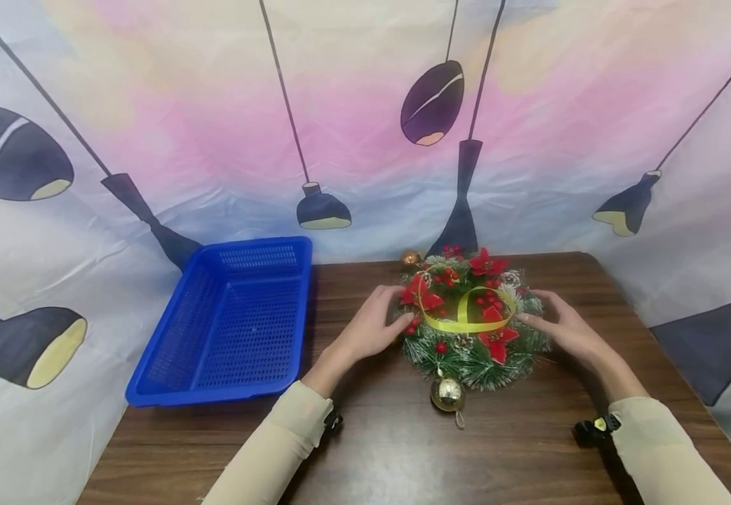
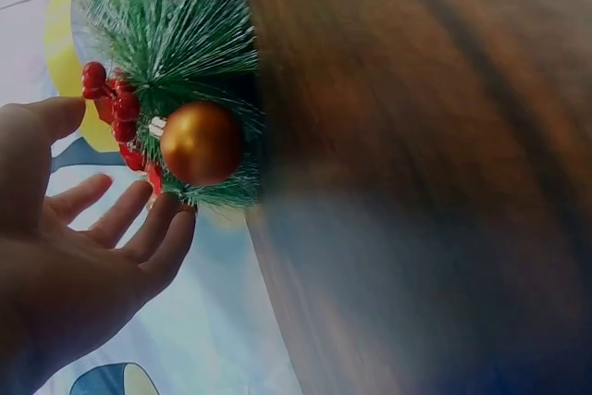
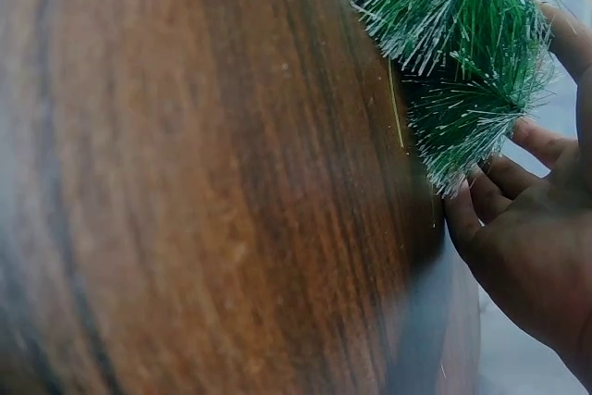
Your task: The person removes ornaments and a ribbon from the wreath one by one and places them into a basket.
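Observation:
A green Christmas wreath (image 1: 473, 368) with frosted tips, red poinsettias, berries and pine cones lies on the wooden table. A yellow ribbon (image 1: 460, 326) loops over it. My left hand (image 1: 374, 326) is at its left side, thumb near the red berries (image 2: 123, 113) and fingers loosely spread, close to a copper bauble (image 2: 202, 143). On the opposite side, my right hand (image 1: 564, 326) has relaxed fingers against the bristles (image 3: 472, 127), with the thumb toward the top. Whether the left fingertips touch the wreath is hard to tell. A shiny gold bauble (image 1: 447, 393) hangs at the front edge.
An empty blue plastic basket (image 1: 305, 308) with slotted sides stands on the left of the brown wooden table (image 1: 378, 449). Behind the table hangs a pastel cloth (image 1: 214, 140) printed with dark lamps. Each wrist wears a small black strapped device (image 1: 593, 431).

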`<state>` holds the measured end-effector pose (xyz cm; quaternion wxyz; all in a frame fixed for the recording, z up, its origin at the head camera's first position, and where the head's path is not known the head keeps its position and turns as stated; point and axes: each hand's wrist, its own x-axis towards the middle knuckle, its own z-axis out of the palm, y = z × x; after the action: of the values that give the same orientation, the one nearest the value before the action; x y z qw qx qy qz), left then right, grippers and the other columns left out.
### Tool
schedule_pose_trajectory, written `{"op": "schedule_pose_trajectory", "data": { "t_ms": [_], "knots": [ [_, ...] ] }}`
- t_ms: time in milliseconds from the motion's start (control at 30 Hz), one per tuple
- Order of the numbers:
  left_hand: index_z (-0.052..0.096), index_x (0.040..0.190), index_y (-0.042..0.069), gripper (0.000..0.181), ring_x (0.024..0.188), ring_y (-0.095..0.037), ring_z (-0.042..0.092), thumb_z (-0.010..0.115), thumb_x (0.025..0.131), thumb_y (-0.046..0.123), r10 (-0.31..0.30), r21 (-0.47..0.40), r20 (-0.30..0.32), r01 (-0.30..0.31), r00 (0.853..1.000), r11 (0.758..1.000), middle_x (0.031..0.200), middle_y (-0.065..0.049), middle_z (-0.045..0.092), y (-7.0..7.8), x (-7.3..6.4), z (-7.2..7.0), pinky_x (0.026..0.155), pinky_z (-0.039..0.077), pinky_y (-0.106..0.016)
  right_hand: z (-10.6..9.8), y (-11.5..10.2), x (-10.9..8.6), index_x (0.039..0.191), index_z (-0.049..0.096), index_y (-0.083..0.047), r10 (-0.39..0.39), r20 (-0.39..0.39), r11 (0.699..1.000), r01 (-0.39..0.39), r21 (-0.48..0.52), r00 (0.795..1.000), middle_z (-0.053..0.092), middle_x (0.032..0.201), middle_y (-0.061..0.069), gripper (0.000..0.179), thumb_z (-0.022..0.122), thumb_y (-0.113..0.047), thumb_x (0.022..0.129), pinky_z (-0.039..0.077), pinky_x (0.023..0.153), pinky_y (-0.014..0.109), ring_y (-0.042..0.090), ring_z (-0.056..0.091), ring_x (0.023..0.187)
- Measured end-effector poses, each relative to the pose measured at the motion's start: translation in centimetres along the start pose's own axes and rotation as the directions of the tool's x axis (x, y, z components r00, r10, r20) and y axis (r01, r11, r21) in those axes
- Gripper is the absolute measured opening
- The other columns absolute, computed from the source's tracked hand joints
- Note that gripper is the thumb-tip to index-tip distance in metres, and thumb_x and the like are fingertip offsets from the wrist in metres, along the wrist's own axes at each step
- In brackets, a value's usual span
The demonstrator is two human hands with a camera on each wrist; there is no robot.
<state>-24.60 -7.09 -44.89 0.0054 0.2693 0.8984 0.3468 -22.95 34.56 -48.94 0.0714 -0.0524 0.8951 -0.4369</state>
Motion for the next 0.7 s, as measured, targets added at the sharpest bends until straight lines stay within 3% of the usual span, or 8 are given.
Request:
{"op": "schedule_pose_trajectory", "data": {
  "t_ms": [367,567,700],
  "knots": [
    [0.051,0.142,-0.001,0.052,0.130,-0.031,0.058,0.068,0.104,0.030,-0.085,0.017,0.084,0.084,0.993,0.996,0.140,-0.017,0.055,-0.8,-1.7,-0.1,0.110,0.049,-0.047,0.1,0.0,-0.1,0.168,0.020,-0.005,0.010,0.009,1.000,-0.010,0.005,1.000,0.021,0.169,0.032,0.090,0.065,-0.051,0.104,0.025,0.111,0.082,0.060,0.020,0.151],
    [0.055,0.134,-0.001,0.049,0.114,-0.028,0.063,0.078,0.097,0.022,-0.105,-0.017,0.087,0.107,0.991,0.994,0.127,-0.014,0.059,-1.4,-1.9,0.4,0.101,0.055,-0.043,0.2,-0.2,-0.2,0.167,0.021,-0.004,0.009,0.003,1.000,-0.009,0.003,1.000,0.021,0.169,0.032,0.090,0.065,-0.051,0.104,0.024,0.112,0.082,0.060,0.020,0.151],
    [0.057,0.128,0.001,0.044,0.113,-0.027,0.063,0.080,0.095,0.020,-0.108,-0.023,0.092,0.111,0.990,0.994,0.123,-0.013,0.061,-1.7,-2.0,0.7,0.100,0.055,-0.043,0.2,-0.1,-0.2,0.167,0.020,-0.004,0.010,0.004,1.000,-0.010,0.008,1.000,0.020,0.169,0.032,0.090,0.065,-0.050,0.104,0.023,0.112,0.081,0.060,0.019,0.152]
  ]
}}
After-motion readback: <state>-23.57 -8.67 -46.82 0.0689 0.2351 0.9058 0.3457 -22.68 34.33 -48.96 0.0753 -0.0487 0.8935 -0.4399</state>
